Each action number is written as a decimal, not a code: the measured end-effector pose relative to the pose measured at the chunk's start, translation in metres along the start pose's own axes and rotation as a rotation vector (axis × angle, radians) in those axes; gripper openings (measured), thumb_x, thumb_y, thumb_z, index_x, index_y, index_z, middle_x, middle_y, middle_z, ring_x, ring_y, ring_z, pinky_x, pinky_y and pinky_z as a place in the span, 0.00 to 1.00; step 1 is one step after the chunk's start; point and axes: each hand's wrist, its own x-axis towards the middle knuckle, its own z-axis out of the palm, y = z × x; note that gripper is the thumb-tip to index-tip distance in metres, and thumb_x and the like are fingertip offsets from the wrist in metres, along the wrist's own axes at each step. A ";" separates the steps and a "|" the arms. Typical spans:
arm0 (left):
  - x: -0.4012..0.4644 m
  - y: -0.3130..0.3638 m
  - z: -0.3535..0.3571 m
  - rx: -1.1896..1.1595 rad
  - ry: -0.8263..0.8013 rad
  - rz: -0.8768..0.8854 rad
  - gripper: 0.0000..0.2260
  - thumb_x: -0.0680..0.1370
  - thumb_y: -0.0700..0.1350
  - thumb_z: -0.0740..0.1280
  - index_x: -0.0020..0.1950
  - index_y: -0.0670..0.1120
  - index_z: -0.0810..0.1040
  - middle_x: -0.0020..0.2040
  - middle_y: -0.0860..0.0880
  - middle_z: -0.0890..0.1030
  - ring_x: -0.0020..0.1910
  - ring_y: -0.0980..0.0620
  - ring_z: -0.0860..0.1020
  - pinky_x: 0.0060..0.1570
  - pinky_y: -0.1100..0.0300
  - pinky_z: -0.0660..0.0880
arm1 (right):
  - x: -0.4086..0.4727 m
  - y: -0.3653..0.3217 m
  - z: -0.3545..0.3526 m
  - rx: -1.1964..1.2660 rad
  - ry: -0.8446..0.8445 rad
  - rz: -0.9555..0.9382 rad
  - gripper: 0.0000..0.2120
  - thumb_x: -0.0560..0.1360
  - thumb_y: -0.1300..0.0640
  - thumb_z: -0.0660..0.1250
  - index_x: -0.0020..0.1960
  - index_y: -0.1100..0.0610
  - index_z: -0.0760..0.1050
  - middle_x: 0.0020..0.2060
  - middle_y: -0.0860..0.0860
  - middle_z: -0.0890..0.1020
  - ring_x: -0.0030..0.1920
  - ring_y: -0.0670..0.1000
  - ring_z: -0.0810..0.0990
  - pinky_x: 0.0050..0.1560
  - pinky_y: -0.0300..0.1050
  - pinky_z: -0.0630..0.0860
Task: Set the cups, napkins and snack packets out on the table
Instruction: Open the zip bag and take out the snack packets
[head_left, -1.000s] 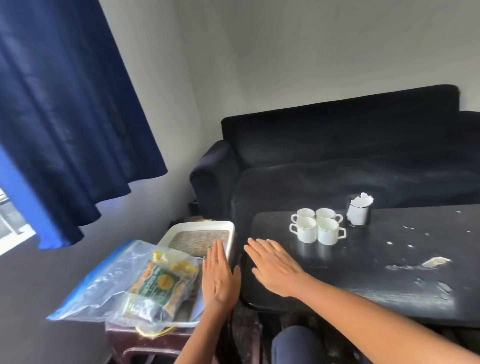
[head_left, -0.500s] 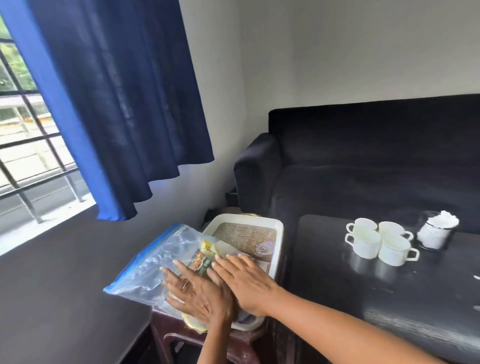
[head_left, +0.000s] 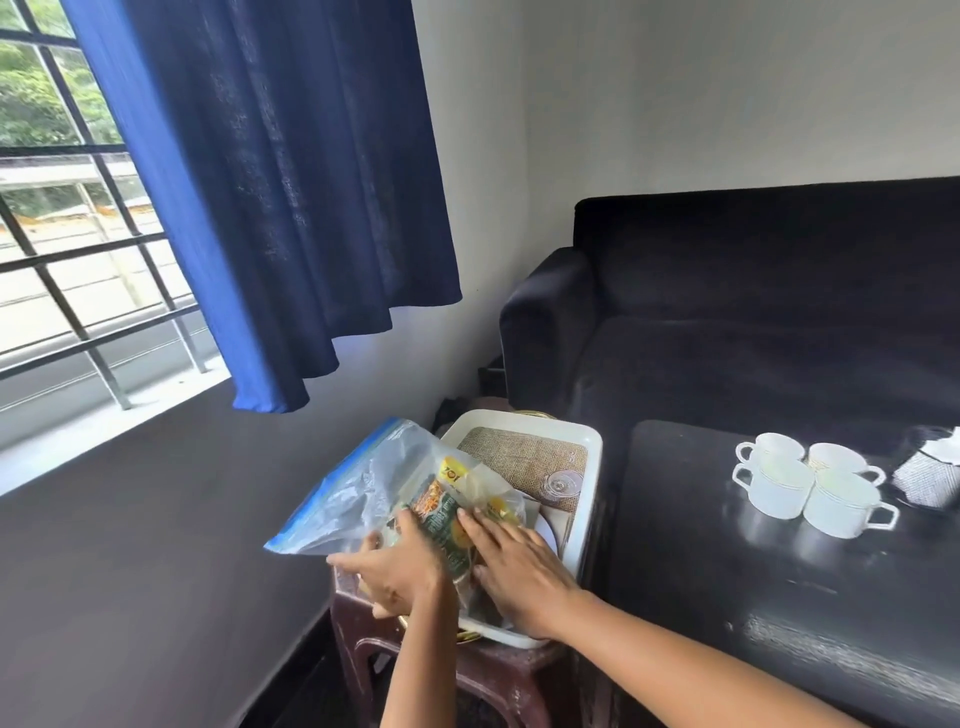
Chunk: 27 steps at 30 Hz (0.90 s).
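Clear plastic, blue-sealed, the zip bag (head_left: 363, 488) of snack packets (head_left: 447, 512) lies over the white tray's (head_left: 587, 499) near-left corner; our left hand (head_left: 400, 564) grips its near edge, our right hand (head_left: 511, 564) presses flat on it. Four white cups (head_left: 810, 480) sit at the black table's (head_left: 727, 582) far edge
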 end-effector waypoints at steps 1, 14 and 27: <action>-0.001 0.001 0.000 -0.015 -0.014 0.019 0.27 0.73 0.50 0.71 0.68 0.45 0.65 0.61 0.49 0.79 0.55 0.44 0.77 0.62 0.48 0.67 | 0.000 0.000 0.001 0.023 -0.007 0.019 0.30 0.82 0.52 0.49 0.75 0.45 0.33 0.78 0.49 0.45 0.77 0.52 0.46 0.76 0.52 0.44; -0.058 0.008 0.004 -0.032 -0.317 0.611 0.25 0.73 0.28 0.64 0.65 0.50 0.77 0.47 0.54 0.81 0.50 0.51 0.79 0.49 0.59 0.75 | 0.006 0.000 -0.019 0.214 -0.113 0.216 0.39 0.78 0.57 0.60 0.77 0.53 0.35 0.78 0.51 0.50 0.75 0.56 0.58 0.71 0.52 0.63; -0.076 -0.006 0.013 0.404 -0.799 1.162 0.20 0.72 0.33 0.69 0.58 0.53 0.82 0.42 0.58 0.83 0.46 0.54 0.74 0.43 0.58 0.74 | -0.005 0.059 -0.116 1.209 0.559 0.670 0.15 0.80 0.49 0.54 0.49 0.57 0.76 0.49 0.56 0.79 0.46 0.52 0.78 0.51 0.47 0.74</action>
